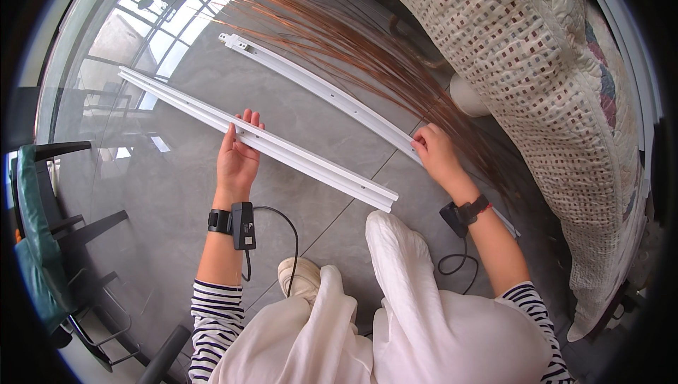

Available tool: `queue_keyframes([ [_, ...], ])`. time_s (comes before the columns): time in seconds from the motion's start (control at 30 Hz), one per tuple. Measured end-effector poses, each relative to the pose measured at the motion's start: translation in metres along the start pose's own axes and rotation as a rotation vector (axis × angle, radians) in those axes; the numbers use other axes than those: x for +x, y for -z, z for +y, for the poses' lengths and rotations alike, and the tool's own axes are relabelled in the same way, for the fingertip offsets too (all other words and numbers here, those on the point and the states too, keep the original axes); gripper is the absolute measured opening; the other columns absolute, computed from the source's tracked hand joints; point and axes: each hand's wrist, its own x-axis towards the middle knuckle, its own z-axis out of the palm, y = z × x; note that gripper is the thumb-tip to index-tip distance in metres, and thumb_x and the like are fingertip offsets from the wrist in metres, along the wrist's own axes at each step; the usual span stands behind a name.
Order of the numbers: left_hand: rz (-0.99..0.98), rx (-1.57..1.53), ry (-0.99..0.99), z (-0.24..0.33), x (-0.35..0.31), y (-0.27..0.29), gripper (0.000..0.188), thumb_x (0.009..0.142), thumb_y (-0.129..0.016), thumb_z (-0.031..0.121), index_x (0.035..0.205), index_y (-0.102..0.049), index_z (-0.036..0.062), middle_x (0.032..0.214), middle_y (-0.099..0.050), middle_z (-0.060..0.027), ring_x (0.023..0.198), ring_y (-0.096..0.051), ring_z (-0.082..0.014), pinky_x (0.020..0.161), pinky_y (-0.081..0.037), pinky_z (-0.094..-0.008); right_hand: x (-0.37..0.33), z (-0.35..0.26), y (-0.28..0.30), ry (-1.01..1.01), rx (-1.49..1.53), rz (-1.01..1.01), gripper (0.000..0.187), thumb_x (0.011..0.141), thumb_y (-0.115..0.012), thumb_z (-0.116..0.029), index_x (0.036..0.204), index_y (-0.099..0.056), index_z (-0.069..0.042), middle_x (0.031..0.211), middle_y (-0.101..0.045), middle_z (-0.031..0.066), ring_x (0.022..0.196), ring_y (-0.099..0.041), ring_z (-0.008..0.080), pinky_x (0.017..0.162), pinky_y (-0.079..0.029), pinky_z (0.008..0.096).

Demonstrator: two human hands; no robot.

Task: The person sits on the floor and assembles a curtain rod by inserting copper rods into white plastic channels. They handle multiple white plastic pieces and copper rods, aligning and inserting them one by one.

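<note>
Grey floor (304,124) leaves room between near rail (304,160) and far rail (330,95).

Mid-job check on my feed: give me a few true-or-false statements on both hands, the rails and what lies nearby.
1. The left hand holds a long white grooved rail. True.
2. The right hand rests on the patterned quilt. False: the right hand is at a second long white rail.
3. The two rails cross each other. False: they are apart, roughly side by side.
4. A spread bundle of thin copper-coloured strands lies beyond the second rail. True.
</note>
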Motion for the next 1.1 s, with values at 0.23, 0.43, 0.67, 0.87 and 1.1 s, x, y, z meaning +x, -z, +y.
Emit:
queue_keyframes([
  [0.23,0.014,0.013,0.012,-0.004,0.001,0.008,0.029,0.107,-0.041,0.022,0.127,-0.047,0.0022,0.139,-0.052,-0.0158,0.131,-0.051,-0.0311,0.11,-0.048,-0.0446,0.006,0.003,-0.007,-0.022,-0.046,0.0,0.008,0.089,-0.064,-0.009,0.092,-0.063,-0.002,0.096,-0.062,0.0162,0.093,-0.059,0.0368,0.083,-0.047,0.0459],
  [0.43,0.04,0.029,0.005,-0.008,-0.001,0.006,0.03,0.107,-0.042,0.021,0.13,-0.044,0.0018,0.139,-0.051,-0.0167,0.131,-0.05,-0.033,0.109,-0.049,-0.0451,0.007,-0.007,-0.017,-0.009,-0.138,0.06,0.01,0.092,-0.057,-0.009,0.093,-0.065,-0.003,0.096,-0.063,0.017,0.094,-0.059,0.037,0.083,-0.048,0.0453],
  [0.67,0.043,0.007,0.032,-0.009,-0.001,0.012,0.032,0.107,-0.042,0.021,0.132,-0.043,0.0019,0.138,-0.052,-0.0168,0.13,-0.051,-0.0332,0.109,-0.049,-0.0447,0.015,-0.013,-0.008,-0.034,0.029,-0.046,0.007,0.087,-0.067,-0.011,0.088,-0.065,-0.004,0.092,-0.062,0.0143,0.086,-0.062,0.0359,0.075,-0.05,0.0456],
  [0.87,0.051,-0.014,0.058,-0.013,-0.005,0.007,0.033,0.106,-0.043,0.02,0.133,-0.042,0.0021,0.139,-0.051,-0.0168,0.131,-0.05,-0.0335,0.11,-0.048,-0.0443,0.021,-0.031,-0.001,0.069,-0.19,-0.106,0.01,0.083,-0.07,-0.01,0.084,-0.061,-0.004,0.092,-0.062,0.0141,0.087,-0.062,0.0364,0.073,-0.051,0.046],
  [1.1,0.063,-0.026,0.051,-0.013,-0.003,0.009,0.033,0.106,-0.042,0.02,0.134,-0.041,0.0011,0.139,-0.05,-0.0169,0.131,-0.05,-0.0337,0.111,-0.046,-0.0453,0.004,-0.04,0.036,-0.073,0.019,-0.037,0.011,0.086,-0.061,-0.007,0.096,-0.056,-0.004,0.086,-0.066,0.0177,0.08,-0.065,0.0395,0.069,-0.051,0.049],
])
